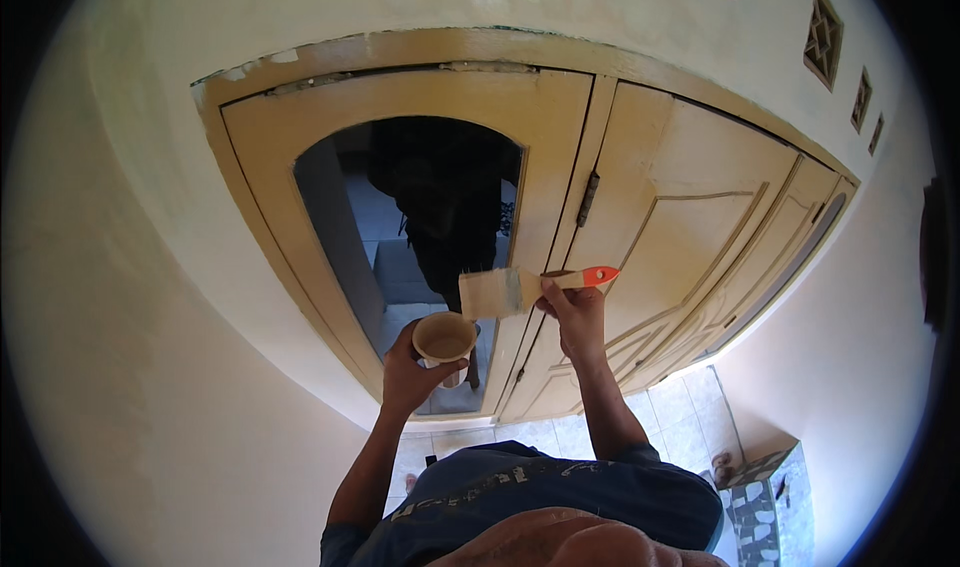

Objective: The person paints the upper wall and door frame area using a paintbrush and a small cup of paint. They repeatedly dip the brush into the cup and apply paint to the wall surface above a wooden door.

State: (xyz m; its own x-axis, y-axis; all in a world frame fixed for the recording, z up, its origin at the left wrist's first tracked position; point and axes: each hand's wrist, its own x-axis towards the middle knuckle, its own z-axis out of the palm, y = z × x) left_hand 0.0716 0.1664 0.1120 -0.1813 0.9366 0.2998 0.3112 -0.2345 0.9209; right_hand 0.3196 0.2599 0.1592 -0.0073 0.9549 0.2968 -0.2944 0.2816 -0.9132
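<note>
My left hand holds a small paint cup whose rim and inside are coated in tan paint. In my right hand is a wide flat paintbrush with a wooden handle and an orange tip. Its bristles carry tan paint and point left, just above and to the right of the cup's rim. Whether they touch the rim I cannot tell. Before me stands a tan-painted wooden window or door panel with an arched dark glass pane. The glass reflects a dark figure.
Right of the glazed panel runs a wooden door with raised mouldings and a dark metal hinge. A cream wall surrounds the tan frame. Pale floor tiles lie below, with a low stone-patterned ledge at the right.
</note>
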